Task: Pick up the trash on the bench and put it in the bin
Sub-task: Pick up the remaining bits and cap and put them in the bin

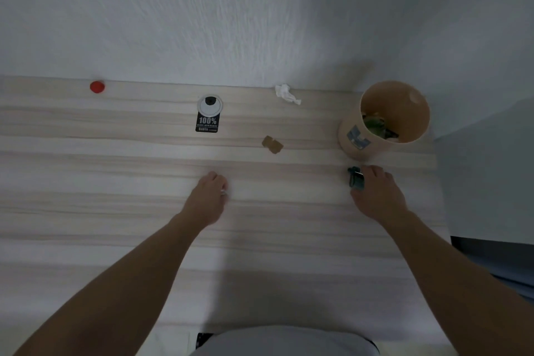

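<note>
At centre right, the right hand (375, 196) pinches a crumpled dark-teal wrapper (354, 179) near the tan cylindrical bin (354, 140), likely for dropping; the left hand (206, 199) has an unclear grip.

Tiny, unidentifiable small pale scrap (223, 192) in left hand (206, 199)

Black tag (207, 122), lying flat on the worktop (115, 170), touching a round white disc (210, 104) at its far end: "100%" in large white figures. Smaller white lines beneath, too fine to read.
Bin (422, 113), tan: blue-and-white label (357, 138) on outer wall, lettering illegible.
</note>
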`<state>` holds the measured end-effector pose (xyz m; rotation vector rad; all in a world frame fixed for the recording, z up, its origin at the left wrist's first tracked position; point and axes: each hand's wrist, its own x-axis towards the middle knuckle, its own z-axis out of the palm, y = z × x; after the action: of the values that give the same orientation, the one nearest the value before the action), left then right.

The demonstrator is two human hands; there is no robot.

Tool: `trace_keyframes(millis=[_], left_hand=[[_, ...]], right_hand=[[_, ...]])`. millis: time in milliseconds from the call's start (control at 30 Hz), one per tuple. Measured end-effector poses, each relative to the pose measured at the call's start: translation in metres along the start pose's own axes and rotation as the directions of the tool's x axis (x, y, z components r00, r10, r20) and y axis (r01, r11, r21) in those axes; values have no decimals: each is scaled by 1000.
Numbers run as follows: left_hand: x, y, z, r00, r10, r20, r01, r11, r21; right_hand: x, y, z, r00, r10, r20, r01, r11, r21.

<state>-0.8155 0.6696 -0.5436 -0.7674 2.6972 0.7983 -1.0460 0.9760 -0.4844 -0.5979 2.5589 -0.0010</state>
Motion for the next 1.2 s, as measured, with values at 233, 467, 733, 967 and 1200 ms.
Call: trace_keyframes(millis=[233, 467, 733, 967, 1200], left_hand=[[2, 2, -2, 999, -30, 12, 30, 999, -16], [2, 1, -1, 999, -31, 9, 31, 1000, -1], [0, -1, -3, 998, -52, -37, 50, 998, -49], [-9, -3, -10, 993, -108, -54, 105, 993, -57], [-17, -5, -11, 996, -81, 45, 81, 997, -5]], right_hand=[[20, 2, 13, 999, -54, 8, 54, 994, -95], [24, -3, 19, 998, -59, 4, 59, 998, 0], [17, -10, 21, 991, 10, 134, -20, 997, 79], [4, -17, 12, 990, -8, 138, 2, 999, 42], [-11, -34, 11, 990, -49, 132, 42, 997, 60]])
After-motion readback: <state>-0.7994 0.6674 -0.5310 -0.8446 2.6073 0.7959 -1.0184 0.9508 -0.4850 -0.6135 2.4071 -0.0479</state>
